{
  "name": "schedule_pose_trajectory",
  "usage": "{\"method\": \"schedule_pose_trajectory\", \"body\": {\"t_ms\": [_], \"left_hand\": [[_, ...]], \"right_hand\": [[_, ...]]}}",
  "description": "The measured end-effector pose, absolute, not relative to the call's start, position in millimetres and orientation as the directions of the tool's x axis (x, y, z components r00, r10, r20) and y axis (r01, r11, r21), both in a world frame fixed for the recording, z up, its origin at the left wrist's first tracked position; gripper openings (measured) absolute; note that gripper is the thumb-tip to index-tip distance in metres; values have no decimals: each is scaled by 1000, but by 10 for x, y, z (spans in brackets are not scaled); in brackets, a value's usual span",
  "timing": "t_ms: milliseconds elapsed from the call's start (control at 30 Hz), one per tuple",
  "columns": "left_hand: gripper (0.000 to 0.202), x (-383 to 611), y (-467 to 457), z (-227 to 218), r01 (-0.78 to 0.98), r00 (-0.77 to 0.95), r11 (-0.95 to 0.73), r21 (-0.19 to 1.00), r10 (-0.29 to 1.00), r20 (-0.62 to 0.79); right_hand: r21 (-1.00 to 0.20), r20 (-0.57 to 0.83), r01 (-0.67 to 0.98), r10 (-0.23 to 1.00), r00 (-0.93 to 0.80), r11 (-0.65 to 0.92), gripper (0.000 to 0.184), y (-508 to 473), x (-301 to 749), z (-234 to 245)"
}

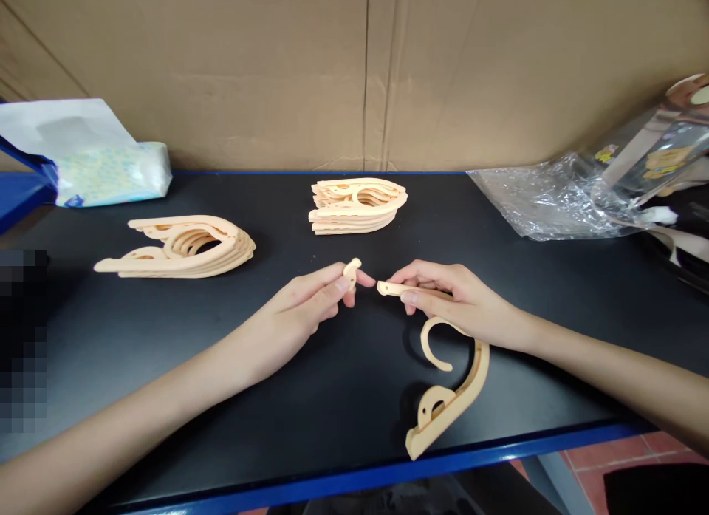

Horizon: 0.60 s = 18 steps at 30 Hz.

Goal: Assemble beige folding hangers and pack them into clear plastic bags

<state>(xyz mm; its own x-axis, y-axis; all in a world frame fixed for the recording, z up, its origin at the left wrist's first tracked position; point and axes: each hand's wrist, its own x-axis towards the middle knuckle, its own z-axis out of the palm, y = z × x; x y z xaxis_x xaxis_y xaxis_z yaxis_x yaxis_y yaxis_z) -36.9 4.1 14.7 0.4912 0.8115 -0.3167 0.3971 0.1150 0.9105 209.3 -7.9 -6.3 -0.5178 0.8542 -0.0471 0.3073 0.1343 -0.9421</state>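
The pale beige hanger (479, 371) was above the black table (266, 404), to the right of the middle, one arm pointing at the small beige piece and the other slanting down toward the near edge; its hook curled out below the fingers. I couldn't tell whether any part of it touched the tabletop. The person's right hand (457, 293) was closed around the upper arm of it, thumb along the side, leaving the tip bare. Facing that tip, the left hand (313, 297) pinched the small beige piece (351, 273) between thumb and fingers, a narrow gap between piece and hanger end.

Beyond the hands, a far stack of hangers (371, 224) lay near the back of the table, and a second stack (177, 264) lay to the left, both nested with their ends pointing left. A soft tissue pack (114, 175) sat in the back left corner, and a crumpled clear plastic bag (546, 197) spread over the back right. Brown cardboard (238, 79) rose behind everything, and red floor tiles (612, 456) showed past the table's blue front edge (343, 482).
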Motion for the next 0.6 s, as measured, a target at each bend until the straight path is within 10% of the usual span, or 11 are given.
{"method": "schedule_pose_trajectory", "body": {"t_ms": [600], "left_hand": [[26, -380, 71, 125, 340, 689, -13, 940, 684, -239]], "right_hand": [[-952, -34, 273, 834, -551, 141, 23, -84, 2073, -53]]}}
